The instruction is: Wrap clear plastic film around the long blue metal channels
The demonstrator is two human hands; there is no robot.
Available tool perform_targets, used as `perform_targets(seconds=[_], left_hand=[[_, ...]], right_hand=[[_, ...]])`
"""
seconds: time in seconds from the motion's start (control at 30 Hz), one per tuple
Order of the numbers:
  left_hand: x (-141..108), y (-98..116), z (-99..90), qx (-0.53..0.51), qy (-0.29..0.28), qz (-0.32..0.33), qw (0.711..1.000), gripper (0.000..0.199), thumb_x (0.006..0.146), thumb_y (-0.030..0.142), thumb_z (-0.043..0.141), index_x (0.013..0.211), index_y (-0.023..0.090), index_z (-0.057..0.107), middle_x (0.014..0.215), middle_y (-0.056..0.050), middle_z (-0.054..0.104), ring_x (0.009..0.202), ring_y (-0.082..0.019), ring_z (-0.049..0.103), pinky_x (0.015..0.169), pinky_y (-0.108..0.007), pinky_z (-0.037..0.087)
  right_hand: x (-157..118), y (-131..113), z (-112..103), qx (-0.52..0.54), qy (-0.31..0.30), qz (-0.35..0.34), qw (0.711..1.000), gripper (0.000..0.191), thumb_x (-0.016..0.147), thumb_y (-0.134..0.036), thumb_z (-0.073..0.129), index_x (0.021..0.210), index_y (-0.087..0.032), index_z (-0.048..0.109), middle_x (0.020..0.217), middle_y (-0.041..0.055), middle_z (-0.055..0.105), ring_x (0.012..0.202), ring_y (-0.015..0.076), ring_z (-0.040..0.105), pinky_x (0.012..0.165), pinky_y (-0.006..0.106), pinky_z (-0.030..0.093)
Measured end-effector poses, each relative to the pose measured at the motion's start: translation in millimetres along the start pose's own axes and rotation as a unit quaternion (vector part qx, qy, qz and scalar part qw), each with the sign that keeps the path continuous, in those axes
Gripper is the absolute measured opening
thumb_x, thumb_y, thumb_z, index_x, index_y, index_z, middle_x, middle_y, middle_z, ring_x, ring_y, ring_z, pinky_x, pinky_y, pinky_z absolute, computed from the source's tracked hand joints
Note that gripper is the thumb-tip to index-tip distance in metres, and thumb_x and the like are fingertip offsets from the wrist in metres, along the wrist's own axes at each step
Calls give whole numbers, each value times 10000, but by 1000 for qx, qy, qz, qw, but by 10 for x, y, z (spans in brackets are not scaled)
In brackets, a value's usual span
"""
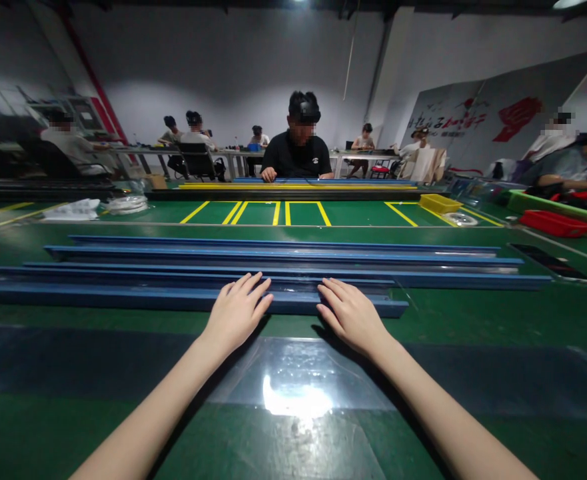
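My left hand lies palm down on the nearest long blue channel profile, its fingers stretched over the top edge. My right hand rests on the same profile farther right, close to its right end, fingers extended and pointing away from me. Neither hand is wrapped round anything. Behind this profile, several more blue channels lie roughly parallel, among them a long blue profile that reaches farther right. Clear plastic film is spread flat on the green table between my forearms and catches a bright reflection.
The green table bears yellow tape marks. A phone, a red tray and a yellow tray stand right. Black and yellow profiles lie in front of a co-worker. Other people sit farther back.
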State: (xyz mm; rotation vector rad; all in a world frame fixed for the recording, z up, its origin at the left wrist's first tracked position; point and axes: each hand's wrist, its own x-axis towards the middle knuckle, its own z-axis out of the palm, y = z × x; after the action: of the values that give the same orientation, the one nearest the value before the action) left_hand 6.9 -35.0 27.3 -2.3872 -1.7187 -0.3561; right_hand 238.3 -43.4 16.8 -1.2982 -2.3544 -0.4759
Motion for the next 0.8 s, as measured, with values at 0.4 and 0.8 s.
perform_targets(seconds=[0.4, 0.8], left_hand=[[22, -106, -49, 28, 10, -24, 999, 373, 878, 378, 323, 1140, 226, 542, 1260, -31, 493, 1162, -212, 423, 903, -345, 367], [-20, 15, 147, 30, 120, 108, 986, 389, 896, 346, 298, 1218, 215, 472, 1283, -71, 468, 1151, -209, 438, 893, -358, 357]], right_hand=[[1, 6, 6, -4, 15, 9, 1000, 371, 880, -342, 344, 1027, -117, 601, 1128, 112, 589, 1081, 235, 489, 892, 348, 392], [-5, -98, 46, 13, -37, -35, 999, 484, 887, -386, 300, 1227, -87, 471, 1279, 138, 465, 1206, 248, 371, 966, 359, 330]])
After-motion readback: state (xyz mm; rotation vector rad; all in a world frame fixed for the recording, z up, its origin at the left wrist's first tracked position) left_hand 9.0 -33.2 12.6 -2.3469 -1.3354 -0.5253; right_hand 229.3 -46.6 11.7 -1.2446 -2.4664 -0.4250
